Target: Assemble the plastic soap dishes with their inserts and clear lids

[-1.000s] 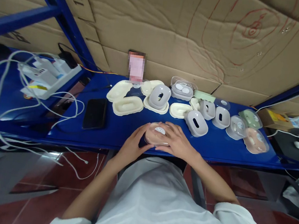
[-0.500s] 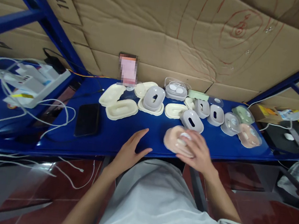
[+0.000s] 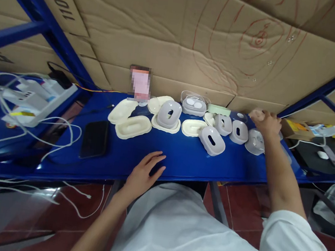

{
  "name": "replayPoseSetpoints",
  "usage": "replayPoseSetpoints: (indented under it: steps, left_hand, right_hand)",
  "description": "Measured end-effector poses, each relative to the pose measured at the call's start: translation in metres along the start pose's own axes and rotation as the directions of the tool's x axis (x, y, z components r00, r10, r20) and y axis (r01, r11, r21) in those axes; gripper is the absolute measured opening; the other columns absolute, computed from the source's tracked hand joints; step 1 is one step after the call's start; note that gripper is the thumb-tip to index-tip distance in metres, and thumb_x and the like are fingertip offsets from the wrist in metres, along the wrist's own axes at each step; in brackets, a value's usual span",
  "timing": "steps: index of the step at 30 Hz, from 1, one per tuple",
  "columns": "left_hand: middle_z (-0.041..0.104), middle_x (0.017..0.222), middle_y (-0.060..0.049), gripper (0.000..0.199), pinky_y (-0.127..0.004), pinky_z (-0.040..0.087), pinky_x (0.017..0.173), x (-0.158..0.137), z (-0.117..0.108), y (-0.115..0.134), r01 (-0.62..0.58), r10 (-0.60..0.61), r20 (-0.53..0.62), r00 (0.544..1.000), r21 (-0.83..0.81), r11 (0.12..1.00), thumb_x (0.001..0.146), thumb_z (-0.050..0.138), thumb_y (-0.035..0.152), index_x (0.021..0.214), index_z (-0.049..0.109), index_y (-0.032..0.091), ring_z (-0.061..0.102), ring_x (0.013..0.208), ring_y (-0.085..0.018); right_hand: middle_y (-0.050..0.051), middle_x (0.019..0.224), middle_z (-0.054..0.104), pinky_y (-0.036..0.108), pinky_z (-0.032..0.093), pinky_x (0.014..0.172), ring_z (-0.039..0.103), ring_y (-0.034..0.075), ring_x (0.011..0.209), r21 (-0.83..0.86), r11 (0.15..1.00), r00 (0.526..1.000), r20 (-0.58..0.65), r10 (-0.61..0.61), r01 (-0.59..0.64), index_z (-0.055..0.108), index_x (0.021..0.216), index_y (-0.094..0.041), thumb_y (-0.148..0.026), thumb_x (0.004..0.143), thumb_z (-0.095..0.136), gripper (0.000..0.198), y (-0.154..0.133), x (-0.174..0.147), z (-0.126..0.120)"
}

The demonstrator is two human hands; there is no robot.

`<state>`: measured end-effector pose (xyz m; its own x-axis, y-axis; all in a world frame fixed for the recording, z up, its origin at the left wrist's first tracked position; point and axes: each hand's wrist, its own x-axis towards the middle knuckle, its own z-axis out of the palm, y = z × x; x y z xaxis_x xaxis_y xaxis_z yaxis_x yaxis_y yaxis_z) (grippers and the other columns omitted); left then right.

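Note:
My right hand reaches to the far right of the blue table and is closed on a peach-coloured oval case, mostly hidden behind the fingers. Just below it stands a grey case with a clear cover. My left hand rests near the table's front edge, fingers apart and holding nothing. Ahead of it lie cream oval trays and grey oval shells with slots, one sitting on a cream tray and another leaning on a tray's edge. My right forearm covers the cases at the right end.
A black phone lies at the left, beside a white power strip with tangled cables. A second phone leans on the cardboard wall. A green block sits at the back. Blue frame posts stand at both sides.
My right hand has carried the peach case from the front middle of the table to the back right. My left hand has stayed nearly in place.

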<state>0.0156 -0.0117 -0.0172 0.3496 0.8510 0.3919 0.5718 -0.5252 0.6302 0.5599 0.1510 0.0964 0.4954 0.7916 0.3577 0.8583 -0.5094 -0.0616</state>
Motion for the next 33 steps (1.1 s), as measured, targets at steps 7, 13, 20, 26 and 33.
replayPoseSetpoints:
  steps: [7,13,20,26,33]
  left_hand:
    - [0.066,0.147,-0.008,0.029,-0.044,0.06,0.115,0.0,0.001,0.002,0.004,-0.004,0.0,1.0,0.019,1.0,0.11,0.06,0.035,0.137,0.068,0.029,0.069,0.135,-0.024]
    - [0.066,0.148,-0.008,0.028,-0.045,0.061,0.114,0.0,0.003,0.001,0.008,-0.008,-0.006,1.0,0.03,1.0,0.109,0.061,0.035,0.135,0.069,0.029,0.07,0.134,-0.026]
    - [0.067,0.147,-0.008,0.027,-0.045,0.061,0.114,0.0,0.005,0.002,-0.016,0.017,-0.013,1.0,0.059,0.998,0.109,0.061,0.033,0.135,0.068,0.029,0.068,0.135,-0.025]
    - [0.065,0.149,-0.008,0.036,-0.043,0.06,0.115,0.0,0.004,0.005,0.004,-0.005,0.011,1.0,0.086,0.996,0.11,0.059,0.033,0.146,0.062,0.029,0.067,0.136,-0.024]
    - [0.038,0.176,-0.008,0.048,-0.055,0.052,0.122,0.002,0.002,0.012,-0.156,0.136,0.104,0.985,0.219,0.963,0.106,0.066,0.04,0.153,0.059,0.034,0.043,0.16,-0.036]
  right_hand:
    - [0.044,0.145,0.054,0.052,0.032,0.091,0.052,0.037,0.132,0.0,0.998,0.993,0.099,0.057,-0.057,0.063,0.145,0.002,-0.042,0.097,0.073,0.066,-0.019,0.025,0.032]
    - [0.051,0.146,0.049,0.054,0.035,0.095,0.051,0.041,0.138,0.052,0.999,0.992,0.129,0.007,-0.014,0.055,0.148,0.012,-0.039,0.102,0.067,0.069,-0.024,0.015,0.022]
    - [0.02,0.144,0.07,0.051,0.044,0.111,0.063,0.033,0.133,0.204,0.895,0.911,0.029,-0.411,0.398,0.065,0.147,-0.017,-0.048,0.113,0.048,0.049,-0.064,-0.116,-0.003]
    - [0.012,0.147,0.07,0.059,0.034,0.122,0.063,0.033,0.138,0.367,0.58,0.641,-0.064,-0.765,0.728,0.06,0.153,-0.025,-0.043,0.111,0.056,0.045,-0.081,-0.249,-0.001]
    - [0.005,0.168,0.052,0.053,0.032,0.131,0.046,0.025,0.158,0.594,0.271,0.376,-0.058,-0.925,0.758,0.06,0.153,-0.035,-0.042,0.115,0.046,0.041,-0.11,-0.241,-0.017]
